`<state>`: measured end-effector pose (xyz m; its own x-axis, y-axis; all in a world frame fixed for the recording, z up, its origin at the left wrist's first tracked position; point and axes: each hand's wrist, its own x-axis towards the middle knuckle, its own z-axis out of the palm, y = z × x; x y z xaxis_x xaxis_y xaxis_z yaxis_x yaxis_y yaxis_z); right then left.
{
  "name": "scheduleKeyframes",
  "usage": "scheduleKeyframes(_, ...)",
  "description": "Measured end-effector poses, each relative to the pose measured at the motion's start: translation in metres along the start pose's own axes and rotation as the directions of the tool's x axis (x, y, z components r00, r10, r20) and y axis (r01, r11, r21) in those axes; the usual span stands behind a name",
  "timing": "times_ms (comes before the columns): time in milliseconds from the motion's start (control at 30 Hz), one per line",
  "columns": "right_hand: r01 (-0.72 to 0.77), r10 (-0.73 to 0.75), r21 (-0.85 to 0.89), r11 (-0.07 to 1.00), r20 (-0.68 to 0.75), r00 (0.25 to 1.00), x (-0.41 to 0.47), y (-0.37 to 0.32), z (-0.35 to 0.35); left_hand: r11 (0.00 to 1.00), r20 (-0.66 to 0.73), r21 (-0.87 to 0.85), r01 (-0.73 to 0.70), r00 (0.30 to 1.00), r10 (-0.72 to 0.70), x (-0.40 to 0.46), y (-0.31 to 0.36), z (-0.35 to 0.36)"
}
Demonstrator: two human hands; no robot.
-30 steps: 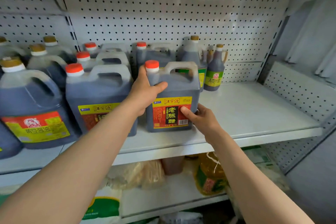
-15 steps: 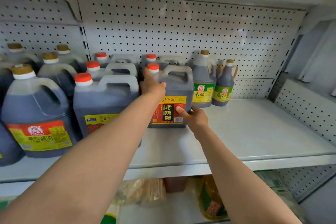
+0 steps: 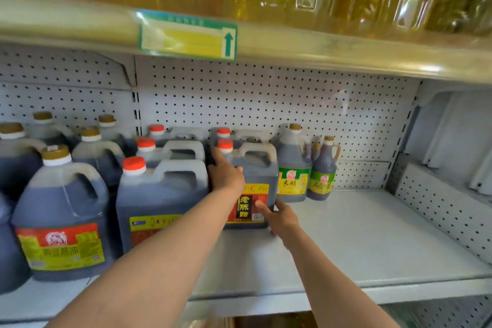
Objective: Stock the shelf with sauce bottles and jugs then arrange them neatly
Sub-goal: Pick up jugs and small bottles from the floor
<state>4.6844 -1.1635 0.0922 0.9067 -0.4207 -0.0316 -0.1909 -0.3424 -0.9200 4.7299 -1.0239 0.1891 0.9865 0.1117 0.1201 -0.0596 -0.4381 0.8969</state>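
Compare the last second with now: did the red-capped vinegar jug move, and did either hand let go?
The vinegar jug went back from the shelf's front edge towards the pegboard, beside the green-label bottle. Left hand and right hand both keep their hold. The neighbouring jugs stayed put.

Head camera faces forward, close to the shelf [image 3: 346,247], looking slightly down.

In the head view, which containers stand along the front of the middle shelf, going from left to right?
Gold-capped soy sauce jug → red-capped jug → vinegar jug, held by left hand and right hand → green-label jug → small green-label bottle.
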Motion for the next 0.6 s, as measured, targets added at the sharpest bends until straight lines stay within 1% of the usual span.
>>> scheduleKeyframes(67,-0.039,0.04,-0.051,0.998,0.019,0.999,-0.008,0.0,-0.006,0.999,-0.035,0.021,-0.03,0.999,0.031,-0.018,0.002,0.001)
scheduleKeyframes(167,-0.09,0.084,-0.094,0.992,-0.058,0.995,-0.026,0.0,-0.024,0.988,-0.051,0.064,-0.14,0.988,0.144,-0.05,-0.004,0.005)
scheduleKeyframes(267,-0.133,0.116,-0.143,0.981,-0.126,0.985,-0.053,0.003,-0.047,0.955,0.021,0.176,-0.24,0.971,0.24,-0.08,-0.019,0.01)
scheduleKeyframes(367,-0.205,0.172,-0.167,0.964,-0.195,0.966,-0.088,0.009,-0.072,0.939,0.169,0.159,-0.303,0.946,0.277,-0.099,-0.03,0.018)
scheduleKeyframes(433,-0.241,0.19,-0.195,0.951,-0.246,0.95,-0.115,0.008,-0.084,0.918,0.284,0.138,-0.371,0.903,0.322,-0.108,-0.034,0.023)
scheduleKeyframes(500,-0.299,0.21,-0.258,0.919,-0.323,0.923,-0.146,0.004,-0.092,0.894,0.427,0.135,-0.428,0.839,0.337,-0.115,-0.037,0.027)
scheduleKeyframes(533,-0.346,0.235,-0.276,0.897,-0.365,0.901,-0.163,0.001,-0.095,0.884,0.502,0.125,-0.449,0.797,0.334,-0.119,-0.038,0.028)
scheduleKeyframes(600,-0.419,0.273,-0.274,0.866,-0.444,0.854,-0.193,-0.001,-0.098,0.851,0.636,0.103,-0.515,0.692,0.342,-0.129,-0.04,0.03)
